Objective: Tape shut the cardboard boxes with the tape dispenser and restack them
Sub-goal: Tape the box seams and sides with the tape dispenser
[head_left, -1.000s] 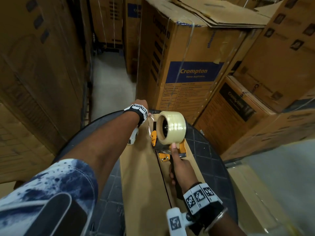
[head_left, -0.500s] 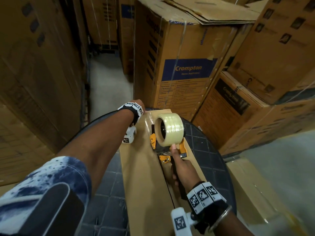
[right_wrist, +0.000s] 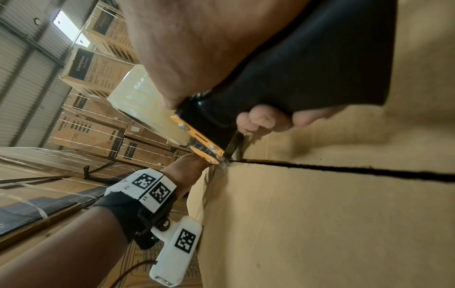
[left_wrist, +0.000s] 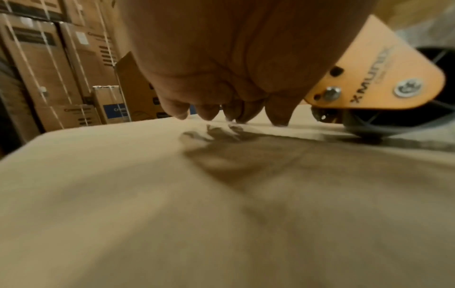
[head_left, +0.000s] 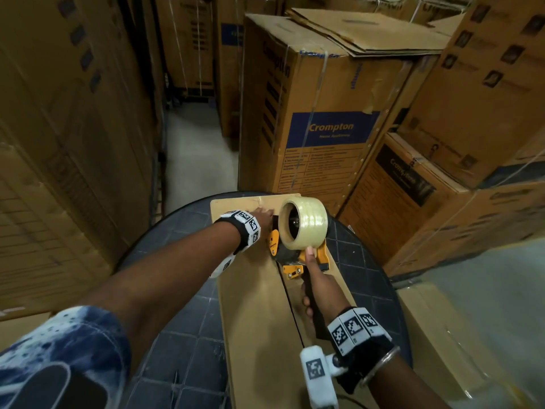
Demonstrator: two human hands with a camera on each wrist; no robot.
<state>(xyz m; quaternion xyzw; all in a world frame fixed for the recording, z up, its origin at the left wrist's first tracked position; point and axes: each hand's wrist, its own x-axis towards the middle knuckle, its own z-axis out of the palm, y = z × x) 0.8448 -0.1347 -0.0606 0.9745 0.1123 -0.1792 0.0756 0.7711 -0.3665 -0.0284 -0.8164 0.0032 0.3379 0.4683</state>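
- Cardboard box [head_left: 259, 305] lies lengthwise at lower centre of the head view, on a dark round tiled table [head_left: 177, 364]; flap seam [head_left: 290, 308] is seen open along most of its length.
- Tape dispenser [head_left: 298, 249] is set on the seam near the box's far end, centre of frame; clear tape roll [head_left: 306, 222] sits on top.
- Right hand [head_left: 320, 293] is wrapped round the black handle [right_wrist: 307, 74], with one finger laid forward against the roll.
- Left hand [head_left: 261, 215] is laid flat at the far end, just left of the dispenser; fingertips [left_wrist: 206, 115] are pressed on the cardboard, nothing gripped.
- Handling, judged: flaps are thin and springy, likely to lift or sag inward under roller load, so they should be held down beside the seam.
- Dispenser is rigid; best held by the handle only, clear of the cutter.
- Box weight cannot be judged; for restacking, bottom edges should be gripped, not flaps.
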